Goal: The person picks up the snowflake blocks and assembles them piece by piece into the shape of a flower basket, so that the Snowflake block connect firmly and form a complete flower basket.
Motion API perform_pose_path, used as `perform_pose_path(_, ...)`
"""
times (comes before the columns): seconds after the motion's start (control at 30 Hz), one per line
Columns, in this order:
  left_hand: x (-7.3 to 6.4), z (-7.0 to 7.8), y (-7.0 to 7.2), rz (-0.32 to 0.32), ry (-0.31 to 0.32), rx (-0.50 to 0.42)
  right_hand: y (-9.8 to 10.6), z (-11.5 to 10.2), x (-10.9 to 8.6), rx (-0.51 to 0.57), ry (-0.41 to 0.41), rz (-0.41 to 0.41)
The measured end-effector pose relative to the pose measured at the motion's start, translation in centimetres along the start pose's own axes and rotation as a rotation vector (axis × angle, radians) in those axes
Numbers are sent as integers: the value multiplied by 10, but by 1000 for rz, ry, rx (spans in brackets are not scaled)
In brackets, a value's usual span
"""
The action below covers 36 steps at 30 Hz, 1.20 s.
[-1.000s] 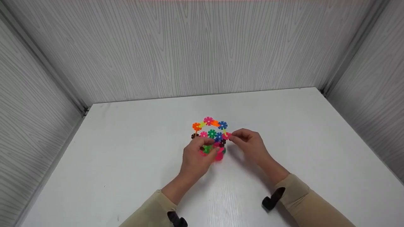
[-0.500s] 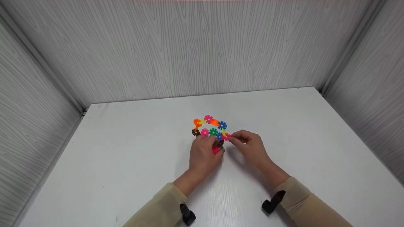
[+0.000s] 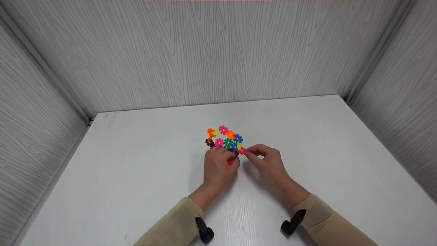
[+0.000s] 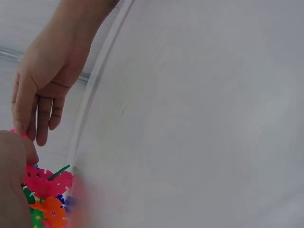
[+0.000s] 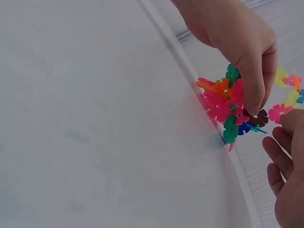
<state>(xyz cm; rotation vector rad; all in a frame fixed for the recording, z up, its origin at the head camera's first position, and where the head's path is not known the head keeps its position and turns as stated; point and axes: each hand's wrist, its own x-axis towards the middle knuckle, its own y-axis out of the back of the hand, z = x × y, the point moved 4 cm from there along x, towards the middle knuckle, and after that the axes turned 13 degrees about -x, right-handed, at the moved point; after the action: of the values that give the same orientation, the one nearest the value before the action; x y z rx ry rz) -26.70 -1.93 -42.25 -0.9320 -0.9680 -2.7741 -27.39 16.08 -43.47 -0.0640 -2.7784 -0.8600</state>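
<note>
A model of interlocking plastic snowflake discs (image 3: 228, 142) in several colours stands mid-table, with a curved chain of discs looping over its far side. My left hand (image 3: 220, 167) grips the near part of the model and hides much of it. In the right wrist view, the left thumb and fingers pinch near a brown disc (image 5: 259, 118). My right hand (image 3: 268, 162) pinches a pink disc (image 3: 241, 150) at the chain's right end, close beside the brown one. Whether those two discs touch I cannot tell. Pink and orange discs (image 4: 53, 211) at the model's base show in the left wrist view.
The white tabletop (image 3: 143, 150) extends around the model. Grey wood-grain panels enclose it at the back (image 3: 218, 51), left and right. Black wrist straps (image 3: 206, 234) hang below both beige sleeves.
My left hand has moved forward and right over the model and closed its fingers on it. My right hand has shifted slightly left and down with the pink disc, drawing the chain's end nearer.
</note>
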Motion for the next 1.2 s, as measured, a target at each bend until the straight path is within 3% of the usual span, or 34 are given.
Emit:
perform_pose_path(0.27,1,0,0,24,-19,-22,-4,-4,1,-19,-5,11)
perform_pose_path(0.67,1,-4,-2,74,-56,-86,-7,-1,4,-18,-54,-35)
perform_pose_path(1.2,0,-4,1,61,-28,-109,-9,-8,7,-56,-31,-69)
